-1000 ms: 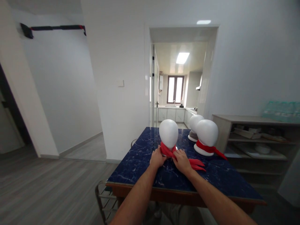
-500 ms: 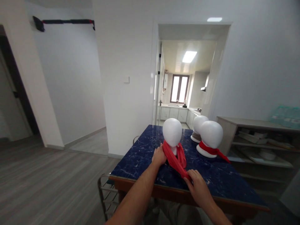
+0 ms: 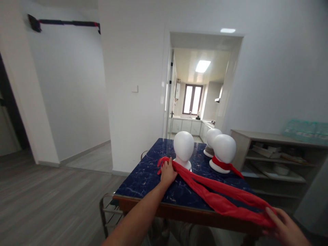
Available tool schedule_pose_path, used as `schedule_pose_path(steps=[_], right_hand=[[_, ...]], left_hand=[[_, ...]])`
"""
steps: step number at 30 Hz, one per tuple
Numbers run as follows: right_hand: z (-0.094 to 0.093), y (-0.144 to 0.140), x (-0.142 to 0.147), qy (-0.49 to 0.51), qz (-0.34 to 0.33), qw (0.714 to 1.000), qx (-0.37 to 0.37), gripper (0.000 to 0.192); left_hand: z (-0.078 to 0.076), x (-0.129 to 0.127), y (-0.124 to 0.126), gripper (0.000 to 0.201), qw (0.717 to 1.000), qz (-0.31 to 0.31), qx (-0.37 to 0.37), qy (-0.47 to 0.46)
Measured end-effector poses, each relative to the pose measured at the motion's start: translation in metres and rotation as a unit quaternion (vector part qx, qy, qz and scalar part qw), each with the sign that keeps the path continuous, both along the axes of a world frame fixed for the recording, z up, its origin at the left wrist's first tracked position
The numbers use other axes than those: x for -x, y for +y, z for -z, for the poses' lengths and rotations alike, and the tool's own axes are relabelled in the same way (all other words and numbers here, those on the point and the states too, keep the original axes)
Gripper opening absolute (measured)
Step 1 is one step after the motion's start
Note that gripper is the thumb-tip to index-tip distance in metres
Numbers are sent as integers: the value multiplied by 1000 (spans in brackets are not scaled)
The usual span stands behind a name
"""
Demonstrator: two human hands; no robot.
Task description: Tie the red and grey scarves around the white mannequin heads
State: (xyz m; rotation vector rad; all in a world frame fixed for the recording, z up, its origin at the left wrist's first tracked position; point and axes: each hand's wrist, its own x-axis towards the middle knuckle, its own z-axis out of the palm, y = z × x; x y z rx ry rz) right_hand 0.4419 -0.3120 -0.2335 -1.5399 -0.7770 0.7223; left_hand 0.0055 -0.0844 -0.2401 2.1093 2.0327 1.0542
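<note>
A long red scarf (image 3: 217, 196) stretches in two strands across the front of the table, in front of a white mannequin head (image 3: 183, 146) with a bare neck. My left hand (image 3: 168, 172) grips the scarf near that head's base, and a short end sticks out to its left. Out past the table's front right edge, my right hand (image 3: 282, 222) holds the other end, pulled taut. Behind to the right, a second mannequin head (image 3: 224, 147) wears a red scarf (image 3: 220, 164) round its neck. A third head (image 3: 213, 136) has a grey wrap (image 3: 208, 150).
The table (image 3: 146, 174) has a dark blue marbled top with a wooden edge. A metal-framed chair (image 3: 105, 212) stands at its left. On the right is a shelf unit (image 3: 276, 140) with bottles (image 3: 304, 130) on top. A doorway behind opens onto a kitchen.
The scarf has come off the front head's neck. My right hand has drawn its end far to the right, while my left hand still holds it beside the head.
</note>
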Motion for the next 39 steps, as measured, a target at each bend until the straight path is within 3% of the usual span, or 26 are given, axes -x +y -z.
schedule_pose_path(steps=[5, 9, 11, 13, 15, 17, 19, 21, 24, 27, 29, 31, 34, 37, 39], right_hand=[[-31, 2, -74, 25, 78, 996, -38, 41], [-73, 30, -93, 0, 113, 990, -89, 41], [-96, 51, -76, -37, 103, 987, -113, 44], [-115, 71, -41, -87, 71, 984, -137, 46], [-129, 88, 9, -155, 38, 976, -148, 51], [-135, 102, 68, -265, 6, 951, -159, 50], [-132, 113, 133, -361, -9, 916, -177, 40], [-120, 122, 196, -426, -67, 884, -180, 27], [-85, 133, 274, -482, -119, 860, -117, 20], [-44, 135, 319, -513, -178, 839, -45, 34], [-25, 132, 328, -526, -217, 822, -36, 35], [-16, 127, 321, -542, -234, 804, -70, 28], [-18, 123, 286, -574, -221, 779, -123, 37], [-17, 126, 242, -607, -237, 755, -76, 62], [-9, 126, 221, -619, -260, 740, -35, 66]], left_hand=[[-1, 27, -34, 38, 997, 9, -46, -63], [-8, 39, -37, 21, 983, -69, -40, -164], [-10, 39, -34, 19, 979, -82, -25, -182], [-10, 39, -31, 19, 979, -77, -19, -186], [-7, 40, -28, 19, 979, -69, -22, -191], [-1, 42, -23, 18, 978, -58, -32, -199], [5, 45, -17, 17, 977, -44, -45, -205], [11, 47, -10, 15, 976, -28, -54, -208], [15, 49, -3, 15, 976, -16, -60, -208], [17, 50, 0, 15, 977, -10, -68, -204], [18, 50, 0, 15, 977, -6, -70, -202], [18, 50, 0, 15, 977, -3, -68, -200], [19, 49, 1, 16, 979, 0, -63, -195], [20, 48, 1, 18, 981, -2, -52, -186], [20, 48, 2, 21, 983, -1, -44, -180]])
